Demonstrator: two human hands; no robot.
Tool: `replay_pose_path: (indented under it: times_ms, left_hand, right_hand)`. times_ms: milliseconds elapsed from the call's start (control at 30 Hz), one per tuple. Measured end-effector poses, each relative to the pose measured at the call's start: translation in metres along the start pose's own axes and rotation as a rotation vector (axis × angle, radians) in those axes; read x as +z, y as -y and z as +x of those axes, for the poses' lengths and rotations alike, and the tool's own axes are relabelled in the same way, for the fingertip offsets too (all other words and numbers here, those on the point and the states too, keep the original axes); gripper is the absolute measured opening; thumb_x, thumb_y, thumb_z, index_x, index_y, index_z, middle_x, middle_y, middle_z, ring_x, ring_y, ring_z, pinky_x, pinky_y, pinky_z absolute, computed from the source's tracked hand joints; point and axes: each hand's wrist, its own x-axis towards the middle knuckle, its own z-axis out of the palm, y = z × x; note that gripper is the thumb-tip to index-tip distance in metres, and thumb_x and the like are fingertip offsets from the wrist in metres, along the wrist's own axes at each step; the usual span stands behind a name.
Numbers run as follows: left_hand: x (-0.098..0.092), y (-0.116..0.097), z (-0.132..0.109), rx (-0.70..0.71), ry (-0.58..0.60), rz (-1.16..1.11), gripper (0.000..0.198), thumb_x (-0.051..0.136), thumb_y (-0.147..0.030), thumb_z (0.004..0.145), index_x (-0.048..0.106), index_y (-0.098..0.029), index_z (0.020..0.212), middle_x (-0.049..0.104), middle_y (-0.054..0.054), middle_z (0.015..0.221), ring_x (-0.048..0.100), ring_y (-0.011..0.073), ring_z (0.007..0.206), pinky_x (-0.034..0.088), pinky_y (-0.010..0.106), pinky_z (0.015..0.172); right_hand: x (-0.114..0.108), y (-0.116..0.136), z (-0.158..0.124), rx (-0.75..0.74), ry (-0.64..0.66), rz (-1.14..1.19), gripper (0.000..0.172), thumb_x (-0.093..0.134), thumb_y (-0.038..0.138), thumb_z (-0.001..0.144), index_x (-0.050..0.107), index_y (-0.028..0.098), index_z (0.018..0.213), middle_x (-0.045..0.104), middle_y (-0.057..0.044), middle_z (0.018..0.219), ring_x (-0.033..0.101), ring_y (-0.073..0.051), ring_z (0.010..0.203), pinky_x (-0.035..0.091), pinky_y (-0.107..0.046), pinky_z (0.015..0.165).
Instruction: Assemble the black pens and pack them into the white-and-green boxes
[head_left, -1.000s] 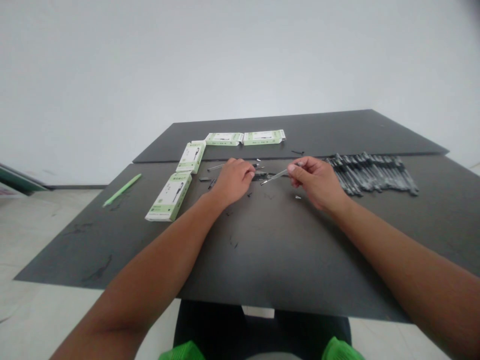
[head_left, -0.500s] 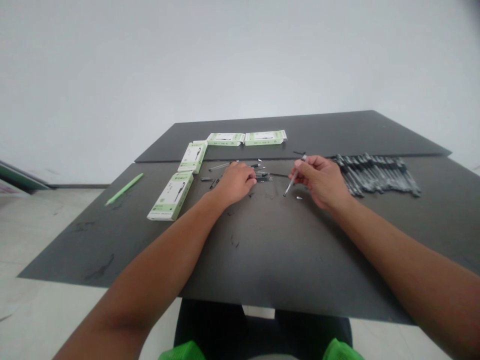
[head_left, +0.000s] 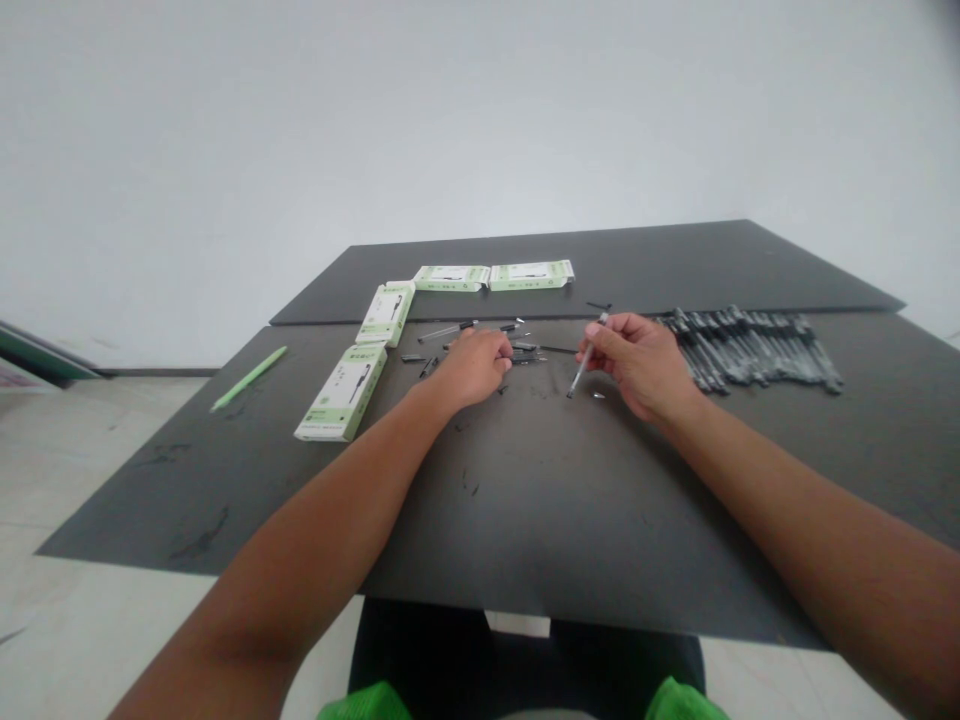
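My right hand (head_left: 641, 358) pinches a clear pen barrel (head_left: 581, 370) between thumb and fingers, tilted with its lower end near the tabletop. Over a loose cluster of pen parts (head_left: 529, 352) rests my left hand (head_left: 474, 367), its fingers curled together. Whatever lies under or between those fingers is hidden. Among the parts around it are a clear pen piece with a dark end (head_left: 448, 331) and short black pieces (head_left: 428, 366). A small silvery pen tip (head_left: 598, 396) lies just below my right hand. Beyond that hand, a thin black piece (head_left: 598, 305) lies on the table.
Many clear pens with black ends (head_left: 754, 350) lie in a row at the right. Light-green and white boxes, one at the near left (head_left: 343, 392) and another at the back (head_left: 531, 275), form an angle. A green pen (head_left: 249, 379) lies far left on the dark table (head_left: 540, 530).
My left hand has shifted very slightly over the pen parts, showing more of the piece behind it. The barrel in my right hand has dipped and moved a little nearer to me.
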Motion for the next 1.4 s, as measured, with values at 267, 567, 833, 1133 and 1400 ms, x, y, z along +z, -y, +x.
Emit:
replay_pose_path:
  times_ms: [267,567,833,1133,1400]
  left_hand:
    - [0.003,0.000,-0.001,0.017,-0.040,-0.014,0.007,0.070,-0.018,0.098,0.076,-0.021,0.095,0.080,0.010,0.102,0.069,0.0291,0.099,0.052,0.051,0.105]
    - [-0.011,-0.015,0.001,-0.093,-0.363,-0.394,0.004,0.070,-0.019,0.098,0.074,-0.020,0.101,0.077,0.006,0.105,0.068,0.0224,0.099,0.054,0.041,0.098]
    - [-0.012,-0.038,-0.003,-0.210,-0.320,-1.291,0.025,0.072,-0.040,0.105,0.060,-0.022,0.093,0.054,-0.005,0.072,0.047,0.0097,0.058,0.037,0.025,0.057]
    - [-0.004,-0.053,-0.009,-0.274,-0.161,-1.489,0.030,0.079,-0.041,0.102,0.060,-0.020,0.091,0.063,-0.002,0.076,0.055,0.0080,0.058,0.040,0.022,0.055]
    - [-0.001,-0.051,-0.009,-0.251,-0.183,-1.468,0.028,0.077,-0.039,0.102,0.061,-0.020,0.090,0.064,-0.002,0.076,0.056,0.0083,0.059,0.041,0.023,0.055]
  right_hand:
    - [0.000,-0.004,-0.001,0.004,0.009,-0.040,0.046,0.100,0.054,0.077,0.065,0.025,0.081,0.076,-0.003,0.079,0.073,-0.019,0.070,0.060,-0.032,0.063]
    - [0.003,-0.001,-0.005,0.023,0.101,-0.066,0.046,0.100,0.059,0.077,0.073,0.022,0.082,0.075,-0.003,0.077,0.068,-0.016,0.065,0.055,-0.029,0.059]
    - [0.004,0.003,-0.016,0.045,0.345,-0.249,0.044,0.095,0.061,0.083,0.083,0.021,0.094,0.077,-0.003,0.080,0.066,-0.016,0.064,0.054,-0.029,0.060]
    - [0.008,0.006,-0.020,0.047,0.462,-0.329,0.034,0.091,0.055,0.087,0.083,0.022,0.091,0.077,-0.003,0.079,0.065,-0.015,0.064,0.056,-0.029,0.063]
    - [0.007,0.006,-0.019,0.022,0.455,-0.351,0.031,0.088,0.052,0.089,0.084,0.022,0.092,0.076,-0.003,0.080,0.065,-0.015,0.065,0.055,-0.029,0.063]
